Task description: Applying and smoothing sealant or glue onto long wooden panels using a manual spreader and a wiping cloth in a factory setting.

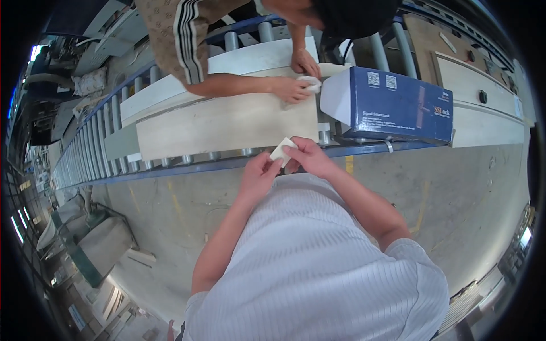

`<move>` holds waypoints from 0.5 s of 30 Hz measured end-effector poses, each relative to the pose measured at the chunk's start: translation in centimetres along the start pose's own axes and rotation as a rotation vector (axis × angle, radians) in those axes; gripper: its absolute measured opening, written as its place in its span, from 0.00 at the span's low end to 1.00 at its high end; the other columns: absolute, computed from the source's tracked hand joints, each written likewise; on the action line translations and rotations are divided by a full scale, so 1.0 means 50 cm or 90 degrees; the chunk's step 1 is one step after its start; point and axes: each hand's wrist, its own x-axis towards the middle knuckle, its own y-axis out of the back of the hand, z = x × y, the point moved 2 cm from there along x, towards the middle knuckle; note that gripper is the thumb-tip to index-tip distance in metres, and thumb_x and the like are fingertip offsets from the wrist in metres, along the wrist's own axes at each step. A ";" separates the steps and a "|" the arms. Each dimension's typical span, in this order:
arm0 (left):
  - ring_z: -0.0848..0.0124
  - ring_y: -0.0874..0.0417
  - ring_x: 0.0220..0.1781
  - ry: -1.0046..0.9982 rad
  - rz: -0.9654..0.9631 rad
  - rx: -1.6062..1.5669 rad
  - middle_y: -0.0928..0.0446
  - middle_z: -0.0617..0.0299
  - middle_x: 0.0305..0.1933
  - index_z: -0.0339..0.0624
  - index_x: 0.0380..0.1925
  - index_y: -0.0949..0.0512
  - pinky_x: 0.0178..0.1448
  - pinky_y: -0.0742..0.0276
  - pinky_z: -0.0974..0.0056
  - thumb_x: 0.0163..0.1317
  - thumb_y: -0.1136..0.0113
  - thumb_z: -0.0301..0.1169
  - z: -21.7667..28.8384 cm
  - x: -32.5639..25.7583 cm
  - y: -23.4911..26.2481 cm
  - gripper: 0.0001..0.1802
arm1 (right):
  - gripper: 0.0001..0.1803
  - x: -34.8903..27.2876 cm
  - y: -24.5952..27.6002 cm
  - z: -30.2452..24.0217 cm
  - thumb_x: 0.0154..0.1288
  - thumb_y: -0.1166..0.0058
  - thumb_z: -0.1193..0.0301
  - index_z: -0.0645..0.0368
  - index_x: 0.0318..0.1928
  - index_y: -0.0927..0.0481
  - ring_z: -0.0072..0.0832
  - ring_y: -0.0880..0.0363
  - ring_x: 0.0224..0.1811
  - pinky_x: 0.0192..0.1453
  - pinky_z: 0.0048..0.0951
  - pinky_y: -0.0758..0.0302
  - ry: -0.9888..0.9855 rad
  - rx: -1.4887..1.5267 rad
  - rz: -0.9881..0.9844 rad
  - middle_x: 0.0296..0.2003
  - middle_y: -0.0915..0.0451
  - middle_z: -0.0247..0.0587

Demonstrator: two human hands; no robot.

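Note:
Between my left hand [260, 174] and my right hand [310, 156] is a small, cream-coloured rectangular piece [282, 151], flat and tilted. Fingers of both hands pinch it, the left at its lower edge and the right at its right side. It is held just in front of my body, near the conveyor's close edge. Beyond my hands lies a long cream board [227, 124] on the rollers. Another person's hand [290, 90] presses a crumpled white cloth or paper [309, 84] against the board's far right end.
A blue cardboard box [398, 113] with an open white flap lies to the right on the roller conveyor [116, 113]. More pale panels are stacked behind, and at far right a white panel [483, 116] carries a black fitting. Grey floor [165, 227] stretches around me.

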 end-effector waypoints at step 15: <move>0.48 0.13 0.47 0.004 0.240 0.159 0.15 0.47 0.44 0.40 0.51 0.19 0.51 0.17 0.49 0.66 0.34 0.40 -0.341 -0.007 0.085 0.19 | 0.13 0.002 0.108 0.080 0.80 0.47 0.64 0.60 0.51 0.19 0.23 0.15 0.31 0.36 0.26 0.19 -0.129 -0.216 0.134 0.35 0.13 0.37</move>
